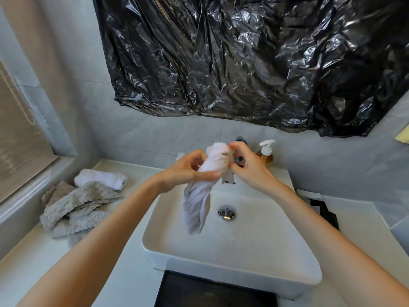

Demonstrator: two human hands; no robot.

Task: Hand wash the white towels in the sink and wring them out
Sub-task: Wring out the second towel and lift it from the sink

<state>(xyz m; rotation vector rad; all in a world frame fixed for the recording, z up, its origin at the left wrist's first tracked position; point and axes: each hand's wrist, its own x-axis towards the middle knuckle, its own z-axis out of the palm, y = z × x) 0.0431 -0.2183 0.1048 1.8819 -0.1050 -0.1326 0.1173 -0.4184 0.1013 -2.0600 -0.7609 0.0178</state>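
Head view: white towel (204, 187), twisted, held above the sink (261, 244). Left hand (188, 171) grip curled round its middle; right hand (245, 167) pinches the top end. Lower tail hangs free below the left grip, over the basin. Second rolled white towel (100, 178) lies on the counter (33, 260) left, beside grey cloths (75, 209).

Two bare forearms come in from the bottom corners, no sleeves anywhere in view, so short sleeves or rolled way up, can't tell. Left hand (188, 171) and right hand (247, 168) are both bare too: no gloves, rings, watch or bracelets visible.
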